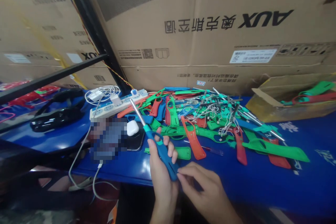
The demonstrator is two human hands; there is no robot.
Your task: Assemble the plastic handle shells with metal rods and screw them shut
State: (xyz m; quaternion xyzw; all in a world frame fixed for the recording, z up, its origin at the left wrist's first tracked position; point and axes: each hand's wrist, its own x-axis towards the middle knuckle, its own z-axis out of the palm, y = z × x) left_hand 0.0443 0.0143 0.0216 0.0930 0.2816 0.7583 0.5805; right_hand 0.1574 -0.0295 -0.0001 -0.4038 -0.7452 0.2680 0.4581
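My left hand [161, 168] is wrapped around the handle of a blue long-neck lighter [166, 161] with a green trigger. Its metal tube points up and to the left. At the lower end of the handle, my right hand [202, 189] has thumb and forefinger pinched together; whatever small thing is between them cannot be made out. Just beyond my hands lie an orange lighter handle [193, 140], a green handle piece [183, 152] and a screwdriver with a clear handle [214, 151].
Loose lighter parts [183, 106] are heaped along the back of the blue table [246, 189]. An open carton [273, 103] holds more handles at right. At left are a power strip [105, 109], a white earphone case [132, 127], cables and a black headset-like object [57, 117]. Large cardboard boxes [210, 49] stand behind.
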